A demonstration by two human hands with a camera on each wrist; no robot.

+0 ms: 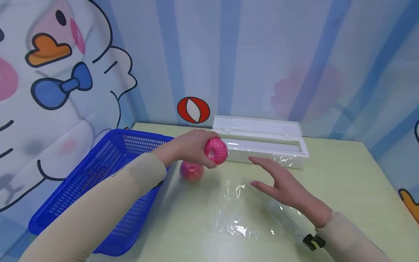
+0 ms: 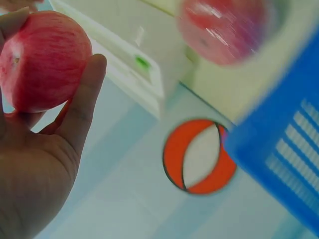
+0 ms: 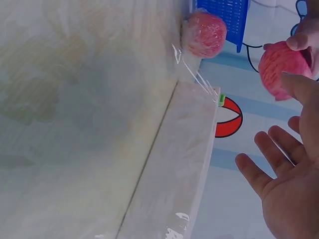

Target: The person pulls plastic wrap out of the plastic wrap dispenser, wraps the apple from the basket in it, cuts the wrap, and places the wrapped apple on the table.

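Note:
A red apple is gripped by my left hand, raised over the table beside the basket. In the left wrist view the fingers and thumb curl round the bare apple. My right hand hovers with spread fingers to the right of the apple, holding nothing. Under it lies a sheet of clear plastic wrap on the table. A second apple, covered in shiny wrap, sits on the table just below the left hand. The wrap on this apple shows clearly in the right wrist view.
A blue plastic basket stands at the left; its contents are hard to make out. Toward the back lies a long white wrap dispenser box with its lid raised. A printed cloth wall borders the pale table.

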